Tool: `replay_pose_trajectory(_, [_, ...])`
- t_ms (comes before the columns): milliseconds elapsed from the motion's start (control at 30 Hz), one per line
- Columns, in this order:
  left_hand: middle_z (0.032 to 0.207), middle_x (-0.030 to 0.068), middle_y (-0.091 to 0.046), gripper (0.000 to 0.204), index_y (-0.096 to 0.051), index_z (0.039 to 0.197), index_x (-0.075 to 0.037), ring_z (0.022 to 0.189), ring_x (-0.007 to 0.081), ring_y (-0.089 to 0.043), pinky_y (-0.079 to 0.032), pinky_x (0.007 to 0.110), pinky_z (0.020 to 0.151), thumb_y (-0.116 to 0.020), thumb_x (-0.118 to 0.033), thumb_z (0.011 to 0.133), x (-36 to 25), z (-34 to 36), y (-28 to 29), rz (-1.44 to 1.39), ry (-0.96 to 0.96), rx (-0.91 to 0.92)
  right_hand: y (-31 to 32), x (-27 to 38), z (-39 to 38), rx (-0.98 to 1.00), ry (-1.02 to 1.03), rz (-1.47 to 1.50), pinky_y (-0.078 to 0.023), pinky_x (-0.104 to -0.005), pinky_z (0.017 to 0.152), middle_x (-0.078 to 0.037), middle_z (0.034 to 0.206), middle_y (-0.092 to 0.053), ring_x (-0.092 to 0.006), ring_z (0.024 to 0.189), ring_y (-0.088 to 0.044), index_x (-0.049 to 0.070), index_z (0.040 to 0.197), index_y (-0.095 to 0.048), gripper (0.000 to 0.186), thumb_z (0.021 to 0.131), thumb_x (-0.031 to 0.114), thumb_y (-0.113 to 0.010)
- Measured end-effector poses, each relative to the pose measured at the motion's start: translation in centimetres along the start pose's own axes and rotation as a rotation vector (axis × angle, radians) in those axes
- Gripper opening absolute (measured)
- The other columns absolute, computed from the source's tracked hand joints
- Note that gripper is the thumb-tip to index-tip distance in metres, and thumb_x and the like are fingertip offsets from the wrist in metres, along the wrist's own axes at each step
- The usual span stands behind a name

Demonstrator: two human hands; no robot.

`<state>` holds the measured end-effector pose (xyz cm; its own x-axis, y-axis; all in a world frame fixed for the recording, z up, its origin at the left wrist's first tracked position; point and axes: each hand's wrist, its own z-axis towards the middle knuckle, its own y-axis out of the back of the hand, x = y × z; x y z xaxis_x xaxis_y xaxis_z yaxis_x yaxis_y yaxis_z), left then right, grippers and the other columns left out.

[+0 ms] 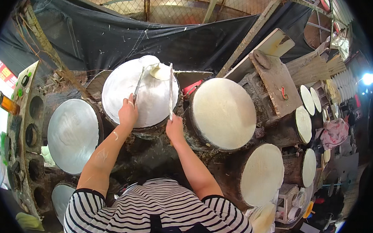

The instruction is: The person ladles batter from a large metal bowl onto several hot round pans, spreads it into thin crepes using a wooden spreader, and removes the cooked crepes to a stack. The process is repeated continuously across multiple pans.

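Note:
My left hand (128,113) is closed round the handle of a long, thin metal tool (138,88). Its far end meets a pale rounded patch at the back rim of a round silvery griddle (124,88), so the exact shape of its head is hard to make out. In my right hand (175,127) is a slim stick (171,94) coated in white, pointing away from me over the griddle's right side. Between the two tools lies a small, pale, soft-looking sheet or lump of batter (161,72). A thin whitish film covers part of the griddle.
Right of me stands a griddle covered with a pale round sheet (224,112), and a similar one (262,174) is nearer. A bare silvery griddle (73,136) sits at left. Behind hangs black sheeting (110,32). A board (276,85) leans on blocks at back right.

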<state>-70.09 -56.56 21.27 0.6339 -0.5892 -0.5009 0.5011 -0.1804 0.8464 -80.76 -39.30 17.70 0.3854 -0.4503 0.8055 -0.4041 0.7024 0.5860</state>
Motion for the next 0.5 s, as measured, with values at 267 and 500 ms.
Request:
replay_pose_trajectory(267, [0.097, 0.0152, -0.05, 0.047, -0.04, 0.13, -0.006, 0.081, 0.0351, -0.056, -0.046, 0.043, 0.068, -0.054, -0.014, 0.086, 0.9, 0.9, 1.3, -0.17, 0.05, -0.143, -1.2, 1.3, 3.3, -0.013, 0.071, -0.027, -0.043, -0.044, 0.081, -0.026, 0.093, -0.054, -0.0419, 0.089, -0.051, -0.004, 0.099, -0.057, 0.024, 0.079, 0.006, -0.048])
replay_pose_trajectory(500, [0.091, 0.0167, -0.056, 0.036, -0.051, 0.119, 0.002, 0.081, 0.0273, -0.056, -0.045, 0.037, 0.073, -0.057, -0.01, 0.084, 0.4, 2.9, 1.6, -0.409, -0.008, -0.209, -3.0, 4.7, 6.4, 0.14, 0.008, -0.188, -0.045, -0.0456, 0.079, -0.029, 0.094, -0.051, -0.0426, 0.089, -0.052, -0.005, 0.098, -0.054, 0.024, 0.078, 0.006, -0.049])
